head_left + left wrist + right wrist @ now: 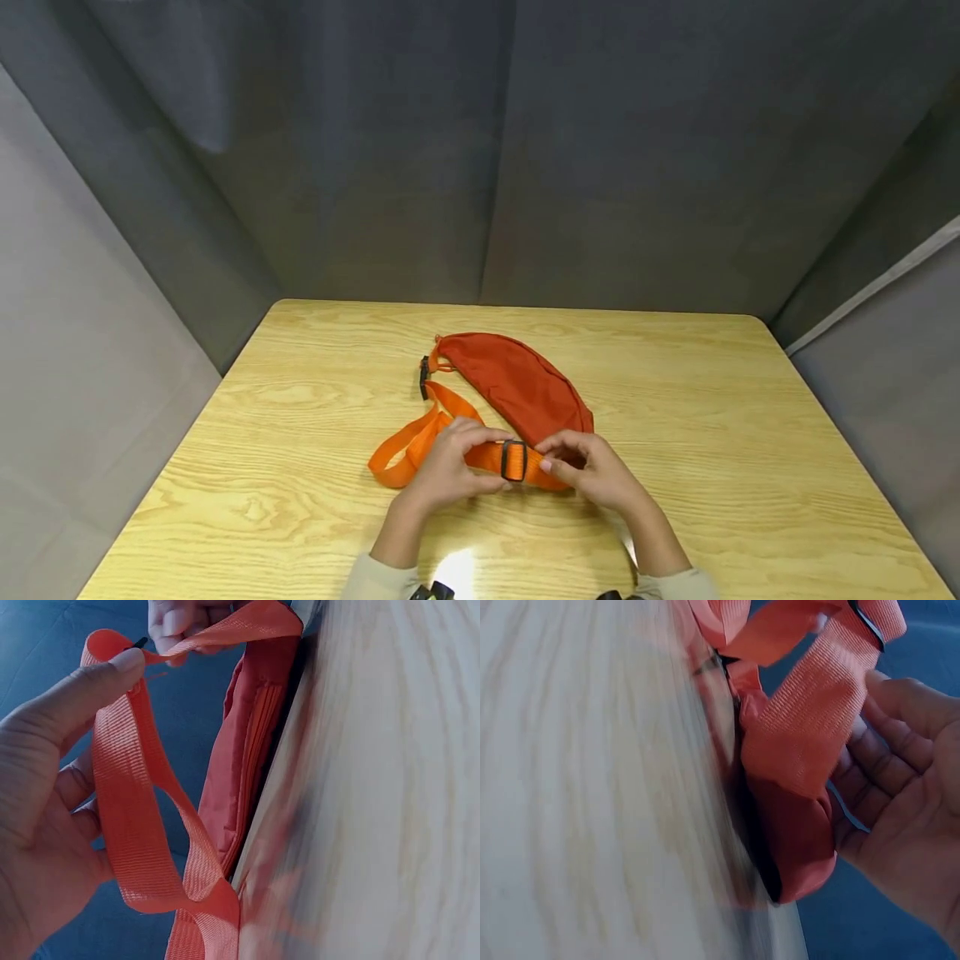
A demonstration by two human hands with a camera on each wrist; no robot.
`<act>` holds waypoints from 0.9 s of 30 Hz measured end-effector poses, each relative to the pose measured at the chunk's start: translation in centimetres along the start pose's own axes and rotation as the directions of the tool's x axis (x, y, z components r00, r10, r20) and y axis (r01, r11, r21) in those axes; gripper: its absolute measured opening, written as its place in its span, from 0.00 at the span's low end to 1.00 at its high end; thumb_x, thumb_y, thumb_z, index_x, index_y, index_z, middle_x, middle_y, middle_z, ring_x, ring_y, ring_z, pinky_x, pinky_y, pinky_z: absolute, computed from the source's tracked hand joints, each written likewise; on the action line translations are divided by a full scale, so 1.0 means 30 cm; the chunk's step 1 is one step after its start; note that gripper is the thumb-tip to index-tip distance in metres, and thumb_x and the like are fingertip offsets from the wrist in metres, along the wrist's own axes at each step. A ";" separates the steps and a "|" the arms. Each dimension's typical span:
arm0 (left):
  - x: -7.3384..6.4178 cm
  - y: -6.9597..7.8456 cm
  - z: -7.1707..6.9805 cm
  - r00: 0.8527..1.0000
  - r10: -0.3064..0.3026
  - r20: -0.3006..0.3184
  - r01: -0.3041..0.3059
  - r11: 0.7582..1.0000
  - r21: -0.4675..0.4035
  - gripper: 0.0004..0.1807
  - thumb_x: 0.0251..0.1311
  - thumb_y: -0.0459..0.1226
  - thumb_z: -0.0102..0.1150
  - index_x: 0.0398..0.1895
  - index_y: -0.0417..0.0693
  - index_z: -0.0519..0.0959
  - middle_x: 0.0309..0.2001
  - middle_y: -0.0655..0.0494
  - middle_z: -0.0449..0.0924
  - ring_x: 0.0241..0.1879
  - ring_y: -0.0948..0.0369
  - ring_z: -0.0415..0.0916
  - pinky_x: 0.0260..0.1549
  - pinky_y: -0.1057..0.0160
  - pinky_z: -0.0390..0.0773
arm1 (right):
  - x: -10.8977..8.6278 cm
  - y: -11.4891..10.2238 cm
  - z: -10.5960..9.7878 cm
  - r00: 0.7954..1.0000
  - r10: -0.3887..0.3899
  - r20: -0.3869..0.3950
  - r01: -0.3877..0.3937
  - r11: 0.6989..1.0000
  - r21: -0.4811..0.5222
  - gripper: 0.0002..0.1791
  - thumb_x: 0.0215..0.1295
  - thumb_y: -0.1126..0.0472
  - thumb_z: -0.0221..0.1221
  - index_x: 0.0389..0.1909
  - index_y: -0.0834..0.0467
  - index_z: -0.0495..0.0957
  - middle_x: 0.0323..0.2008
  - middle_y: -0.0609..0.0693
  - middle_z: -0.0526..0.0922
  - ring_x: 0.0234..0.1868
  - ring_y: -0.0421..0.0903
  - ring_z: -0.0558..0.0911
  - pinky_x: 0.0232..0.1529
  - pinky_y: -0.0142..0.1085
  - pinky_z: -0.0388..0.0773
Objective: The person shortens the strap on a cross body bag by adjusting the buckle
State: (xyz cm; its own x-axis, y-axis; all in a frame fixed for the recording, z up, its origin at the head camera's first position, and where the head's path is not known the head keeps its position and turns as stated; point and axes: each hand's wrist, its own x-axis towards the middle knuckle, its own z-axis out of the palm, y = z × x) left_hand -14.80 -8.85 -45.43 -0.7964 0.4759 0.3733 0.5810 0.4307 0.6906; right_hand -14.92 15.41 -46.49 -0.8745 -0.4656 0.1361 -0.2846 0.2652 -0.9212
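A red waist bag [517, 383] lies on the wooden table with its curved top edge toward the back. Its orange strap [401, 454] loops out to the left and runs along the front between both hands. My left hand [453, 467] holds a black slider buckle [513, 461] on the strap, index finger above it and thumb below. Just right of the slider, my right hand [596, 471] pinches the strap's edge between thumb and fingers. In the left wrist view the thumb [127, 664] presses at the slider's end. A black clip buckle [424, 377] rests at the bag's left end.
The wooden tabletop [735, 433] extends on every side of the bag. Dark grey curtains [390, 167] hang behind it, with lighter grey panels [90, 333] at the sides. A bright reflection shows on the table between the forearms.
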 end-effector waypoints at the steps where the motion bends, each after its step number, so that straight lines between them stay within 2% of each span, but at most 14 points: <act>1: -0.002 -0.001 -0.001 1.000 0.001 0.001 -0.001 1.000 0.002 0.30 0.34 0.38 0.78 0.48 0.57 0.81 0.37 0.68 0.76 0.41 0.65 0.66 0.43 0.60 0.69 | -0.002 0.010 -0.002 1.000 0.008 0.000 -0.008 1.000 -0.005 0.07 0.61 0.66 0.60 0.39 0.63 0.79 0.32 0.51 0.80 0.31 0.44 0.77 0.30 0.34 0.75; 3: -0.005 -0.003 -0.001 1.000 0.000 0.006 0.000 1.000 0.007 0.30 0.35 0.39 0.78 0.49 0.57 0.80 0.37 0.68 0.76 0.42 0.66 0.66 0.43 0.61 0.69 | -0.005 0.021 -0.005 1.000 0.014 0.006 -0.014 1.000 -0.006 0.07 0.61 0.64 0.61 0.38 0.62 0.80 0.30 0.51 0.80 0.30 0.43 0.77 0.29 0.33 0.75; 7: -0.005 -0.001 0.001 1.000 0.001 0.010 -0.001 1.000 0.005 0.30 0.35 0.39 0.78 0.49 0.57 0.80 0.39 0.69 0.77 0.43 0.66 0.66 0.44 0.59 0.69 | -0.006 0.026 -0.005 1.000 -0.021 0.013 0.022 1.000 -0.008 0.06 0.61 0.62 0.61 0.34 0.62 0.79 0.29 0.50 0.79 0.26 0.40 0.74 0.25 0.32 0.73; 13: 0.002 -0.002 0.017 0.998 -0.026 0.065 0.023 0.999 0.049 0.28 0.37 0.38 0.76 0.48 0.58 0.81 0.41 0.69 0.78 0.42 0.66 0.66 0.44 0.61 0.68 | 0.004 0.003 0.017 0.998 -0.060 0.013 0.060 0.998 -0.008 0.01 0.62 0.68 0.58 0.33 0.63 0.78 0.27 0.53 0.78 0.23 0.38 0.70 0.23 0.30 0.69; 15: 0.004 -0.003 0.024 0.996 -0.038 0.083 0.033 0.998 0.054 0.27 0.37 0.38 0.75 0.48 0.58 0.81 0.41 0.69 0.78 0.42 0.66 0.65 0.43 0.61 0.67 | 0.006 -0.020 0.023 0.998 -0.057 0.012 0.057 0.998 -0.008 0.02 0.62 0.71 0.57 0.34 0.63 0.78 0.28 0.54 0.78 0.23 0.37 0.69 0.23 0.29 0.68; 18: 0.003 -0.004 0.032 0.994 -0.052 0.094 0.048 0.998 0.045 0.28 0.37 0.37 0.75 0.48 0.57 0.81 0.42 0.69 0.78 0.41 0.66 0.66 0.43 0.61 0.67 | 0.004 -0.024 0.024 1.000 -0.025 0.001 0.025 0.999 -0.020 0.02 0.61 0.70 0.58 0.34 0.62 0.78 0.28 0.52 0.78 0.26 0.39 0.72 0.25 0.31 0.71; 22: 0.001 -0.005 0.033 0.993 -0.068 0.096 0.066 0.998 0.023 0.28 0.38 0.38 0.76 0.48 0.57 0.81 0.43 0.70 0.78 0.42 0.67 0.67 0.45 0.60 0.67 | -0.005 0.017 0.009 1.000 0.013 -0.016 -0.014 0.998 -0.059 0.06 0.59 0.63 0.62 0.37 0.59 0.79 0.30 0.48 0.79 0.30 0.44 0.76 0.29 0.33 0.74; 27: 0.003 -0.005 0.033 0.991 -0.085 0.099 0.085 0.996 0.006 0.28 0.38 0.41 0.76 0.49 0.58 0.81 0.44 0.70 0.78 0.43 0.66 0.67 0.46 0.60 0.68 | -0.018 0.022 -0.006 0.999 0.039 0.019 -0.036 0.991 -0.128 0.05 0.57 0.68 0.63 0.34 0.60 0.79 0.28 0.48 0.79 0.29 0.43 0.76 0.29 0.33 0.75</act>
State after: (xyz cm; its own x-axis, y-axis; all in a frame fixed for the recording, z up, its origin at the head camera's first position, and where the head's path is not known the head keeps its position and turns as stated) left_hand -14.79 -8.13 -46.12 -0.8223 0.5110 0.2504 0.5126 0.4742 0.7158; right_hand -14.70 15.99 -47.12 -0.8772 -0.4710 0.0935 -0.3009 0.3875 -0.8714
